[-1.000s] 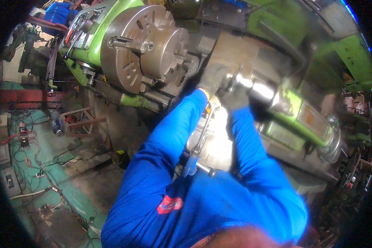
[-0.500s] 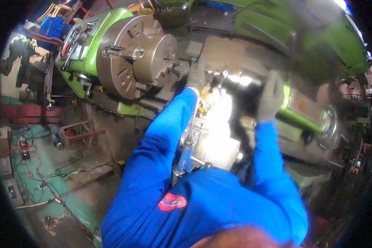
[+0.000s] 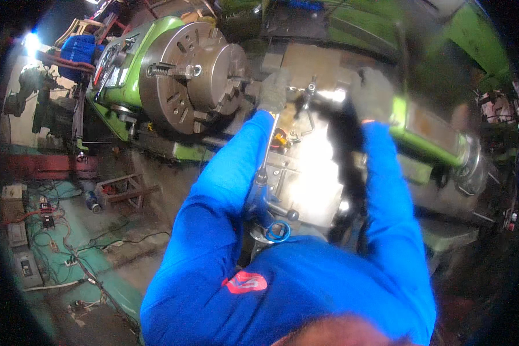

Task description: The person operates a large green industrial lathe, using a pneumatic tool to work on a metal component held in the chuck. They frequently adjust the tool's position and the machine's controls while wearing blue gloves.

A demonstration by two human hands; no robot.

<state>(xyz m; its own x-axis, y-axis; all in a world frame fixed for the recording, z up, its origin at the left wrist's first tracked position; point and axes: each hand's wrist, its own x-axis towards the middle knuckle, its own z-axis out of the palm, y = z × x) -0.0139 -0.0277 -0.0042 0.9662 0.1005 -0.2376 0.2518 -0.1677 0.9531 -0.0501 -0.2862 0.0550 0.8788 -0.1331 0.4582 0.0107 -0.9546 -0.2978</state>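
1. Left hand (image 3: 274, 89), gloved, rests on the tool post (image 3: 308, 95) just right of the lathe chuck (image 3: 193, 75); grip state unclear.
2. Right hand (image 3: 373, 95) appears clamped on the blurred green tailstock (image 3: 429, 132).
3. Advice: keep sleeves clear of the chuck.

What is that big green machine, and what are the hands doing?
The picture comes from a camera worn on a person's head, looking down, so the blue sleeves rising from the bottom edge are that person's own arms. The round lens bends straight edges. The green machine is a lathe, which spins metal so it can be shaped. The big grey disc is its chuck, with stepped jaws that clamp a piece; I see no piece in it. Both hands wear grey gloves. The left hand rests on the machine beside the chuck. The right hand is blurred; what it grips, if anything, I cannot tell. Between the arms sit shiny metal parts with small handles. On the floor at the left lie cables.
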